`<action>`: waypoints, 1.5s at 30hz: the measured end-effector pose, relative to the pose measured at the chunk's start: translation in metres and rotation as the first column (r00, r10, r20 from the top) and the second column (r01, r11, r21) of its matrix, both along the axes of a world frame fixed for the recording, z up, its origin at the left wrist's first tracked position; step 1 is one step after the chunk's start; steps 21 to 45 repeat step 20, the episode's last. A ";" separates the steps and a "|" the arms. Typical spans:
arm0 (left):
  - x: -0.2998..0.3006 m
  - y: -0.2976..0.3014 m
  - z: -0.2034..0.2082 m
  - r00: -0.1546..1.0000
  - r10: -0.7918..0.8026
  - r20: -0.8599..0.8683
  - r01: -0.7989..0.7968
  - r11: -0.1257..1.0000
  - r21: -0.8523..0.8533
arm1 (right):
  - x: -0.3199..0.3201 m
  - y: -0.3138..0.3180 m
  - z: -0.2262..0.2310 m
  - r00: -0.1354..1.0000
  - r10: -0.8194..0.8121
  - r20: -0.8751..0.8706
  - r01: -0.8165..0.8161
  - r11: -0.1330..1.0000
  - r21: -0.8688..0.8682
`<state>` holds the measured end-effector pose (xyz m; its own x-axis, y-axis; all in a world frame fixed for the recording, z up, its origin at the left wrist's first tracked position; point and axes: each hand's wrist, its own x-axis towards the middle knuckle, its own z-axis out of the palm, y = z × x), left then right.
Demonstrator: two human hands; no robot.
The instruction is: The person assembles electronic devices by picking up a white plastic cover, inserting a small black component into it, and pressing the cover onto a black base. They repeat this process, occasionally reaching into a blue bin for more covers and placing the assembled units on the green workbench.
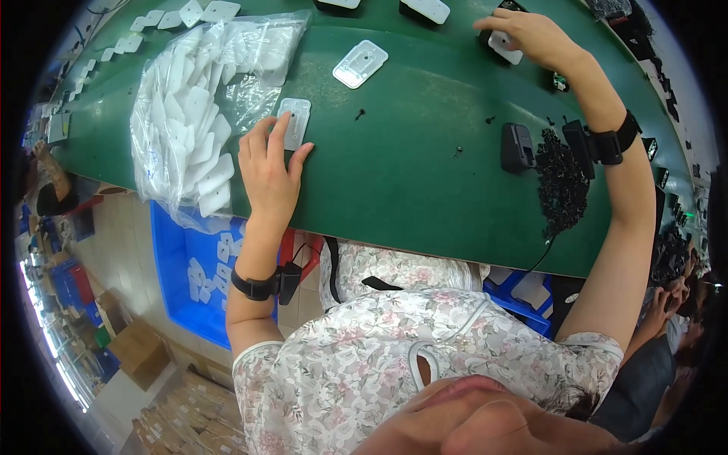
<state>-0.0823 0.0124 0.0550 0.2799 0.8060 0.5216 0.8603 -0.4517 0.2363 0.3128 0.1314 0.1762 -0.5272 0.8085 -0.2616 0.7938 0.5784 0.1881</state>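
My left hand [271,171] is at the left part of the green table, its index finger and thumb on either side of a pale rectangular cover plate [299,120]. At the far right my right hand [537,39] reaches over a small black housing with a white plate [503,47], fingers curled around it. Another pale plate with a recessed pattern [360,64] lies between the hands. Left of my left hand, a clear plastic bag [178,129] spills many white plates. Two black-and-white housings, one of them a nearer housing [426,9], sit at the far edge.
A heap of black screws [563,186] lies at the right beside a black box-shaped device [518,148]. Loose screws [360,114] are scattered mid-table. Below the table's left edge stands a blue bin [178,284] holding white pieces. Other people work at the far right and left.
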 end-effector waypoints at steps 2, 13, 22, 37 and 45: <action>0.000 0.002 0.000 1.000 -0.001 0.010 0.002 1.000 -0.006 | -0.004 -0.004 0.010 0.988 -0.142 -0.056 0.138 0.988 -0.068; 0.000 0.006 0.010 0.997 0.059 0.053 -0.049 0.985 -0.163 | 0.061 0.032 -0.015 0.820 -0.343 -0.459 0.431 0.897 0.101; -0.019 -0.029 0.013 0.921 0.131 0.368 -0.047 0.972 -0.229 | 0.130 0.096 -0.095 0.840 -0.303 -0.450 0.361 0.932 0.046; -0.019 -0.029 0.013 0.921 0.131 0.368 -0.047 0.972 -0.229 | 0.130 0.096 -0.095 0.840 -0.303 -0.450 0.361 0.932 0.046; -0.019 -0.029 0.013 0.921 0.131 0.368 -0.047 0.972 -0.229 | 0.130 0.096 -0.095 0.840 -0.303 -0.450 0.361 0.932 0.046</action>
